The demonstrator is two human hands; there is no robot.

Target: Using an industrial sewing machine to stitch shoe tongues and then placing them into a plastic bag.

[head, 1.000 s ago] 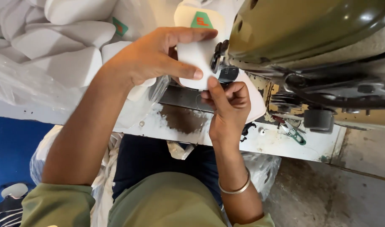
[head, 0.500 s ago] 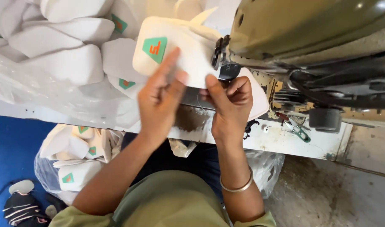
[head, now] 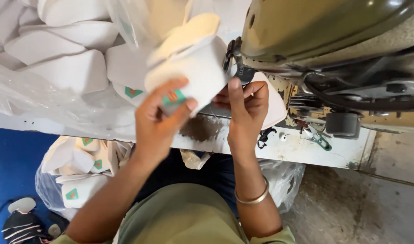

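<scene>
Below, stained white table [head: 306, 149], concrete floor [head: 374, 208].

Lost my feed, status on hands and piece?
Left hand and right hand both grip white padded piece at sewing machine. Nothing blocking.

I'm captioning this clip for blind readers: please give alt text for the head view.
Two bare hands, left hand and right hand, hold a white padded piece with a green label against an olive sewing machine. Similar white pieces lie heaped in clear plastic to the left.
</scene>
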